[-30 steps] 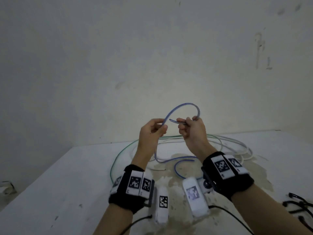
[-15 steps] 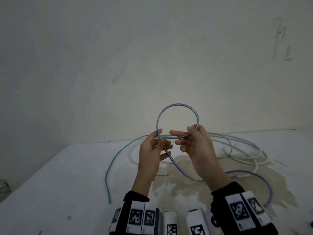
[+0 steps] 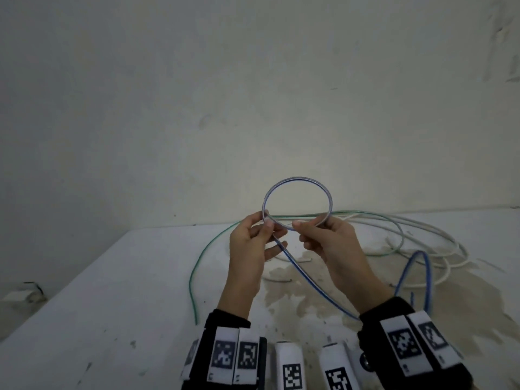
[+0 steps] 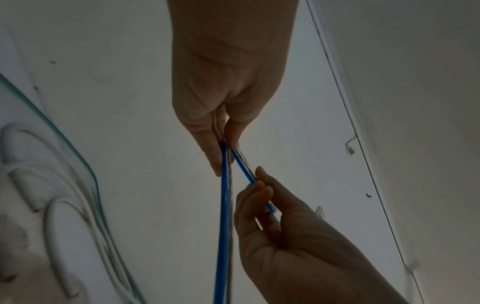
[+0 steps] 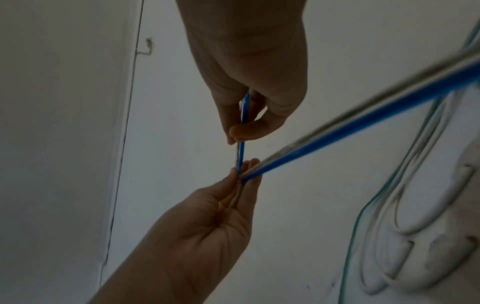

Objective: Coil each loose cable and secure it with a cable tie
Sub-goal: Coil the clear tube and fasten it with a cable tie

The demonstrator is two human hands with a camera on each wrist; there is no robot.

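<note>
A blue-and-clear cable (image 3: 295, 179) stands as one round loop above the table, held up between my hands. My left hand (image 3: 266, 220) pinches it where the loop crosses itself, seen close in the left wrist view (image 4: 225, 144). My right hand (image 3: 306, 225) pinches the loop's lower right side between thumb and fingers (image 5: 242, 127). The cable's tail (image 3: 318, 288) runs down to the right, passes behind my right wrist and arches up again (image 3: 419, 260). No cable tie shows in any view.
A green cable (image 3: 197, 266) curves across the white table (image 3: 112, 305) on the left. A heap of white cables (image 3: 439, 237) lies at the back right. A brown stain (image 3: 304, 302) marks the middle. The wall stands just behind the table.
The short bend in the blue cable has grown into a full round loop. My hands have drawn closer together at its bottom, and the tail has swung out to the right.
</note>
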